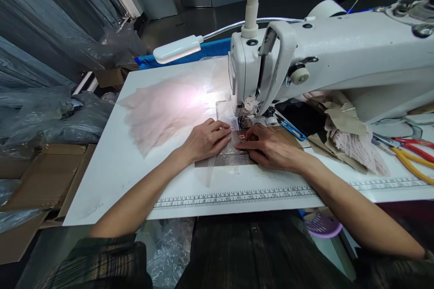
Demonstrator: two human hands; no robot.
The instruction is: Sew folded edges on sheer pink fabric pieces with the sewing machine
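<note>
A white sewing machine point(291, 54) stands over the table, its presser foot point(242, 122) down near the work. Pale sheer pink fabric point(162, 108) spreads left of the needle, and a thin translucent strip hangs toward the front edge. My left hand point(208, 140) lies palm down on the sheer material, fingers stretched toward the foot. Just right of the foot, my right hand point(267, 146) has its fingers curled and thumb close to the index finger; what they grip is hidden. Small red-and-white marks show between the hands on the brown plate. A light-coloured fabric flower point(250, 104) hangs on the machine head.
Blue thread snips point(293, 130) lie right of the foot. Beyond are brown paper and lace scraps point(352, 144), yellow-handled scissors point(410, 162) and a red-handled tool point(415, 144). A lamp point(178, 49) arches over the table. A printed ruler point(230, 198) follows the front edge; cardboard boxes point(47, 176) stand left.
</note>
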